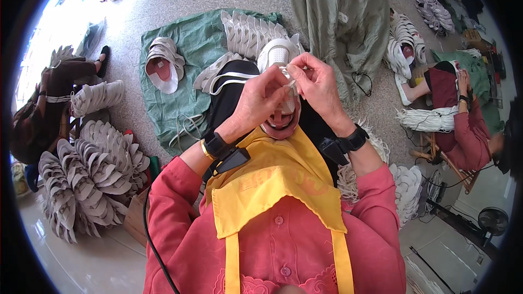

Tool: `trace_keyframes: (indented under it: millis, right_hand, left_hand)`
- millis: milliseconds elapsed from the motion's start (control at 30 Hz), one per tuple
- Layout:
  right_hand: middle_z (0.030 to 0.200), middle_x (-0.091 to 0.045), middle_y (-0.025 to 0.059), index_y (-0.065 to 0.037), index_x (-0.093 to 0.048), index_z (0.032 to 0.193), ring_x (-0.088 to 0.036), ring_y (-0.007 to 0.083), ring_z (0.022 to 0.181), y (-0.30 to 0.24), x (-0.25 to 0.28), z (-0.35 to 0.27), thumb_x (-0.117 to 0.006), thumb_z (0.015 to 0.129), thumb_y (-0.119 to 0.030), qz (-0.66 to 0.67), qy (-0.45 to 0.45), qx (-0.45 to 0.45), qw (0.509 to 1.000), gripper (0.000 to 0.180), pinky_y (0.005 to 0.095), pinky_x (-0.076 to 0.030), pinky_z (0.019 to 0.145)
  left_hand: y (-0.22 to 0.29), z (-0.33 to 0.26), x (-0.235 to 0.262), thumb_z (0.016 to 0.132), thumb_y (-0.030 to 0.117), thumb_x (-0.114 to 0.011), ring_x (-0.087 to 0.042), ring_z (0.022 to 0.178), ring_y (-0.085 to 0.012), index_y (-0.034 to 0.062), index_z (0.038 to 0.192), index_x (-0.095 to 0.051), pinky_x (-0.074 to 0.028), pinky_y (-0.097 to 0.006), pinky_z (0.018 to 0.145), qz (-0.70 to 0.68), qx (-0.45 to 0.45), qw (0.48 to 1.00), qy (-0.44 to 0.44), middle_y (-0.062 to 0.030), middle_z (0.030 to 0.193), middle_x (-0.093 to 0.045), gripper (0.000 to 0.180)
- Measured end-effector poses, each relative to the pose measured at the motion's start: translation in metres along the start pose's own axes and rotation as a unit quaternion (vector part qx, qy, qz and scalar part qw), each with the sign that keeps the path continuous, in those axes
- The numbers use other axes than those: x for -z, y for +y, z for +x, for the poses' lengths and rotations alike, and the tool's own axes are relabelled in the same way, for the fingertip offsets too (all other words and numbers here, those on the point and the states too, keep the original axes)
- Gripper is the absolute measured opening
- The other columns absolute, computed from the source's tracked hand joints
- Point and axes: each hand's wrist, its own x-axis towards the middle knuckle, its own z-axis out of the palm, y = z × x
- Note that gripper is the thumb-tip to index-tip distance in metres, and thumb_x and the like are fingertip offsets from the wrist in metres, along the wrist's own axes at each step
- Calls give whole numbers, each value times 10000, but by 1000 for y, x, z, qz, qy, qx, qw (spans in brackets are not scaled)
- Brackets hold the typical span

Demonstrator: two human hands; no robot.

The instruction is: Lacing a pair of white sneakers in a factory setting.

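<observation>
A white shoe upper point(277, 53) with a perforated toe and a reddish lining lies in my lap, its toe pointing away from me. Above its lacing area, my left hand point(260, 99) pinches a white shoelace point(231, 77), whose loose length loops out to the left across my dark trouser leg. Thumb and finger of my right hand point(317, 86) are pressed together on the lace beside the left fingertips. My fingers hide the eyelets there, so I cannot see which one the lace passes through.
A green sheet point(188, 98) on the floor bears a nested stack of shoe uppers point(163, 62) and a row of white uppers point(251, 32). Large piles point(90, 171) stand at left. A grey-green sack point(335, 16) lies ahead. Seated people work at both sides; a fan point(492, 220) stands right.
</observation>
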Motion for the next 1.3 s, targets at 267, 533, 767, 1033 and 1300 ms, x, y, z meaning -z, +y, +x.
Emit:
trace_keyframes:
  millis: [267,533,767,1033,1300]
  right_hand:
    - [764,-582,4,-60,-544,939,-511,61,559,36,9,-3,-538,1074,-184,175,0,-85,981,183,206,-398,464]
    - [771,-546,2,-100,-529,906,-441,45,560,74,230,-107,-538,1045,-104,158,211,-107,959,139,197,-361,472]
    - [873,-669,42,-31,-655,1058,-541,55,604,81,221,-132,-609,1046,-194,15,231,-165,959,170,213,-455,537]
    - [1043,-739,64,17,-697,1180,-601,54,607,31,75,-52,-673,999,-109,-63,25,-102,993,221,217,-523,527]
    - [864,-719,45,46,-692,1053,-622,77,580,10,36,-33,-686,982,-119,-186,-44,-77,979,180,246,-489,502]
  left_hand:
    - [-29,4,18,1001,48,-640,-602,735,-59,31,1005,-564,-498,-229,652,-53,-105,993,19,-4,862,-635,78]
    - [6,-77,173,991,108,-650,-493,691,-22,121,889,-614,-384,-200,624,-61,-61,964,253,58,784,-575,109]
    - [-27,-93,193,999,132,-679,-566,809,-59,68,1061,-621,-454,-235,659,141,-23,968,205,18,975,-635,106]
    - [-4,-15,53,865,52,-748,-609,910,-231,15,1024,-604,-503,-347,746,348,-221,903,122,-82,981,-607,218]
    - [-26,11,47,878,110,-685,-548,929,-306,14,924,-570,-473,-387,796,227,-131,964,50,-131,941,-548,157]
